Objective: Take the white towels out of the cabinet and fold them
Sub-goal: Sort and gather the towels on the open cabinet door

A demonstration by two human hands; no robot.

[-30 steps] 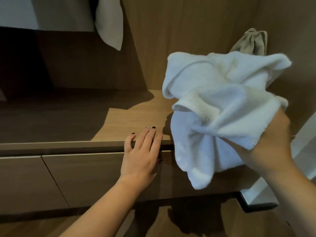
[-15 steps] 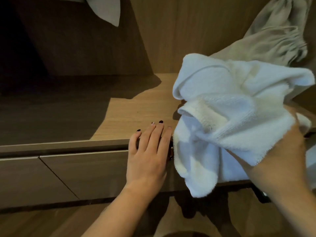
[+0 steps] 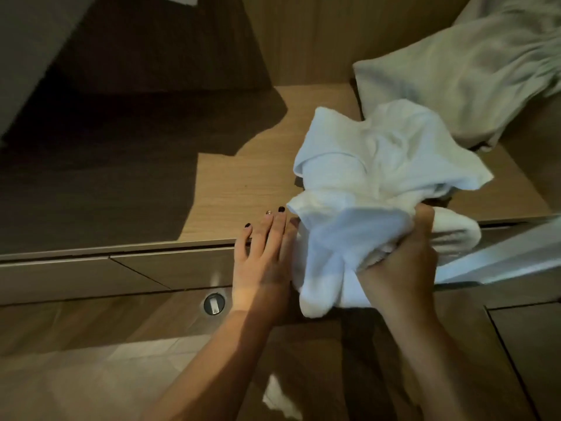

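One right hand (image 3: 397, 268) bunches white towel (image 3: 379, 183) over shelf edge (image 3: 121, 249).

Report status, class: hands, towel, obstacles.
Right hand has a grip on the bunched white towel. Left hand flat on shelf edge. Beige cloth behind towel.

Warm wood all round — a shelf (image 3: 243, 189) half lit, half in deep shadow, with a wood back wall (image 3: 303, 38) behind. Drawer fronts (image 3: 170, 268) run below its edge, a round metal fitting (image 3: 214, 304) beneath them. Glossy floor (image 3: 91, 375) — pale reflections.
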